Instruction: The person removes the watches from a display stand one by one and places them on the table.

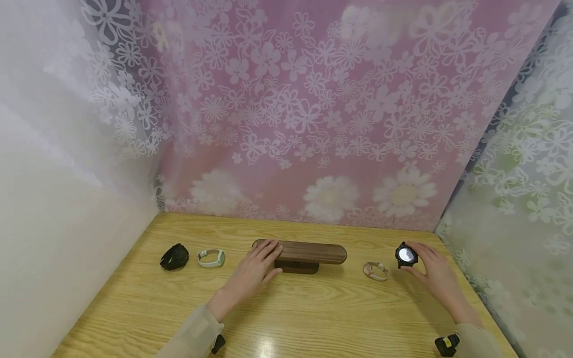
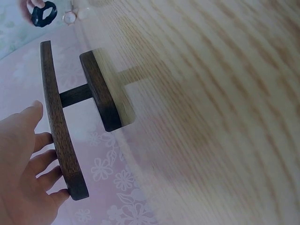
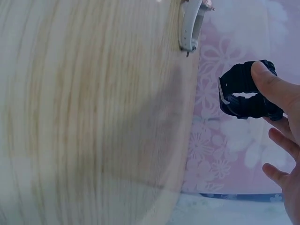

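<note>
My left hand rests its fingers on the left end of a dark wooden watch stand, a long rounded bar on a short post and base. In the left wrist view the fingertips touch the top face of the bar, and the thumb stands apart from it. On the right, my right hand pinches a black watch with a round, bright face between thumb and fingers. The right wrist view shows the black strap closed in a loop, held above the tabletop, with the other fingers spread.
A small watch with a pale strap lies between the stand and the right hand. Left of the stand lie a pale green watch and a black watch. Flowered curtains border the wooden table behind and at the right.
</note>
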Motion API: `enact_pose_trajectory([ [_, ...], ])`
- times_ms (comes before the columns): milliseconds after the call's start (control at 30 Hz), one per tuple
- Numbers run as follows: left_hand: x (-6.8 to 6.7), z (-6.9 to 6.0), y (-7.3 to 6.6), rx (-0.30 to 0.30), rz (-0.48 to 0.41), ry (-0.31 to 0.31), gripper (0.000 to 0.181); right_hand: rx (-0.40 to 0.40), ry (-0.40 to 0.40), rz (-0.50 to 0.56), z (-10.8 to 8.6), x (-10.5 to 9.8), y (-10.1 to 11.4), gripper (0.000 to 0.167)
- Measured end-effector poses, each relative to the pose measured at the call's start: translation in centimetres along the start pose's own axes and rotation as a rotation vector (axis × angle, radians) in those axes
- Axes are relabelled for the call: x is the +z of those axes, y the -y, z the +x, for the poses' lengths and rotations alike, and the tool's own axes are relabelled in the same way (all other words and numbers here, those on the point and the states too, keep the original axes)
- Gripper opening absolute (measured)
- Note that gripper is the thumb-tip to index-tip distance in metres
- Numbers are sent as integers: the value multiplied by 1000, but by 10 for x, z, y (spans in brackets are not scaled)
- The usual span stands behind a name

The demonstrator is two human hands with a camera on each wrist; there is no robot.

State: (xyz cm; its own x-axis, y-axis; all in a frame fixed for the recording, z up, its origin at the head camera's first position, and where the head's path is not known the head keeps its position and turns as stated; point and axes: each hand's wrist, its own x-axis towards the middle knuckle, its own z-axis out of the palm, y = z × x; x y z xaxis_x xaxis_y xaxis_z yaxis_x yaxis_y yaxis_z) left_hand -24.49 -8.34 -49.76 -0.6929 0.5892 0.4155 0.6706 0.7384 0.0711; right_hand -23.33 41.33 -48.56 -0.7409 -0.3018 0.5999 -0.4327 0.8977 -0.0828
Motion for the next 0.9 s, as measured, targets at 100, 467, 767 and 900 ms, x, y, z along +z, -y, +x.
enact_pose_trajectory([
  [100, 0, 0, 0, -3, 1, 4, 60, 1, 16, -16, -3, -3, -6, 80],
  [467, -3, 1, 0, 1, -6, 17, 60, -26, 142, -175, -15, -6, -24, 73],
  [767, -3, 1, -1, 3, 5, 16, 60, 38, 328, -178, -9, -7, -22, 70],
  [900, -3, 0, -1, 6, 8, 10, 60, 25, 352, -160, -6, -6, -17, 70],
])
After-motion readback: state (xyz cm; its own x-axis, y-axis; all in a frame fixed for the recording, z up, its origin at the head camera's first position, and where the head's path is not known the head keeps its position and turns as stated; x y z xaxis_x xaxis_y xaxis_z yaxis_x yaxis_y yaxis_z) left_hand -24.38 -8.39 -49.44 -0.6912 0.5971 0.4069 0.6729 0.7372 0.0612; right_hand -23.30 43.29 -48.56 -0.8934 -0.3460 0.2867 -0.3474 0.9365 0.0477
